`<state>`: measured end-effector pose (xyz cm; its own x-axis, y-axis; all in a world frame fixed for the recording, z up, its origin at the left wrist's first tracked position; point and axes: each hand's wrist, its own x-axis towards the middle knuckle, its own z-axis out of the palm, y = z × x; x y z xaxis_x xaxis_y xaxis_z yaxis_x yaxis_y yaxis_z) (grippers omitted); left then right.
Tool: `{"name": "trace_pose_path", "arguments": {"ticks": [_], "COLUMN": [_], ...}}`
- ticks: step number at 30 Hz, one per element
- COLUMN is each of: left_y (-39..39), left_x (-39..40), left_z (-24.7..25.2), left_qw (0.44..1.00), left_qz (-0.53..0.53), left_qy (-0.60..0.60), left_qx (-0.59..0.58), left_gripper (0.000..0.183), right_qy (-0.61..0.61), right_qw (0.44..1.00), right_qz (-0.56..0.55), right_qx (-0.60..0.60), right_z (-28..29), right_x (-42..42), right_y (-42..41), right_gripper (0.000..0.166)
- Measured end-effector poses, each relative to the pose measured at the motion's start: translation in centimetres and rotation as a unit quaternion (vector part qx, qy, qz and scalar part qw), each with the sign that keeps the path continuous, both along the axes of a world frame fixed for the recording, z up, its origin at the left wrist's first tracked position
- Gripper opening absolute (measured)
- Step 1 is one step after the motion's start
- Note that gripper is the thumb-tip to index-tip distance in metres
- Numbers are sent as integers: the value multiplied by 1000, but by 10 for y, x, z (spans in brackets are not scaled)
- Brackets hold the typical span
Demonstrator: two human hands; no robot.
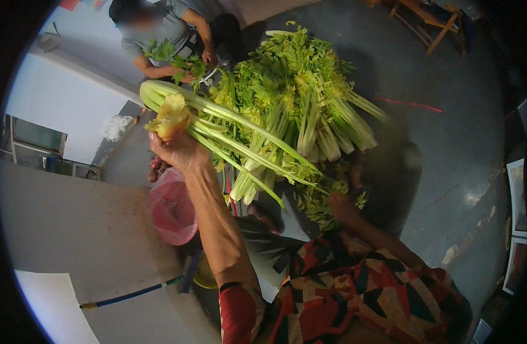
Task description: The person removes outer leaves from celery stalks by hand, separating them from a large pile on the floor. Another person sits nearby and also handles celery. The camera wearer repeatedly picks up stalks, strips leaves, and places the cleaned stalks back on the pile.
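My left hand [181, 148] is raised around a bunch of celery [246, 129], with a bitten piece of yellow food [171, 118], perhaps fruit, against the stalks by my fingers. The pale root end points left, and the thin stalks slant down to the right, largely bare of leaves. Close to the stalk tips is my right hand [343, 208], in shadow; whether its fingers grip a tip is unclear. Loose celery leaves [317, 200] lie on the floor beneath it. Behind the held bunch is a large heap of leafy celery [289, 90], root ends mostly towards me.
Across the heap, another person [168, 47] sits handling leafy greens [190, 66]. A pink plastic bag [173, 210] lines a container at my left, beside reddish onions [155, 167]. A wooden stool [429, 21] stands far right. Red string [407, 103] lies on the grey floor.
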<state>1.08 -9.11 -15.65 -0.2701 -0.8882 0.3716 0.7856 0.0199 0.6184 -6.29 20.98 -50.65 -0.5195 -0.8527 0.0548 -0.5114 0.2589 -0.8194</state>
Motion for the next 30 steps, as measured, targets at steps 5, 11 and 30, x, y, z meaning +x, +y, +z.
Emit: {"name": "trace_pose_path", "arguments": {"ticks": [5,11,30], "left_y": [-8,-29,43], "left_x": [9,31,-14], "left_z": [2,43,11], "left_qw": [1000,998,999], "left_qz": [8,42,-38], "left_qy": [-8,16,-9], "left_qx": [-13,-45,-38], "left_gripper": [54,57,54], "right_qy": [-422,-265,-25], "right_qw": [899,953,964], "right_qz": [25,61,31], "right_qx": [-111,136,-262], "right_z": [-38,-6,231], "right_x": [-24,-38,-3], "right_y": [10,23,-77], "right_gripper": [11,34,30]}}
